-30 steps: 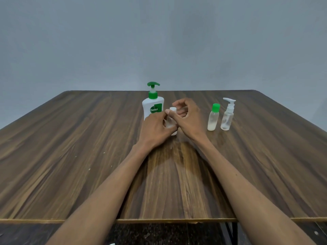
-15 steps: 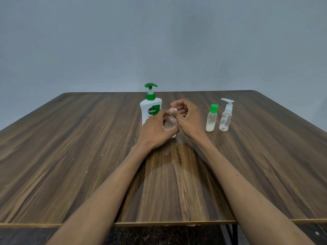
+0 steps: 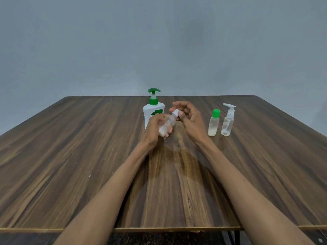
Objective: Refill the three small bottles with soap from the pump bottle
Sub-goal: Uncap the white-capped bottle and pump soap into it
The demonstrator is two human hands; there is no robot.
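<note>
My left hand (image 3: 153, 130) grips a small clear bottle (image 3: 167, 125), tilted with its top toward the right, just above the table. Its white cap (image 3: 175, 113) is pinched by the thumb and fingers of my right hand (image 3: 189, 119). Behind my left hand stands the white pump bottle (image 3: 153, 110) with a green pump head, partly hidden by that hand. To the right stand a small bottle with a green cap (image 3: 213, 123) and a small clear bottle with a white pump top (image 3: 228, 120), both upright.
Everything sits on a dark wooden table (image 3: 88, 156) against a plain grey wall. The table's front edge (image 3: 177, 228) runs below my forearms. A faint wet-looking patch (image 3: 178, 147) lies on the wood below my hands.
The small clear bottle has been lifted off the table and tilted to the right in my left hand. My right hand has shifted onto its white cap.
</note>
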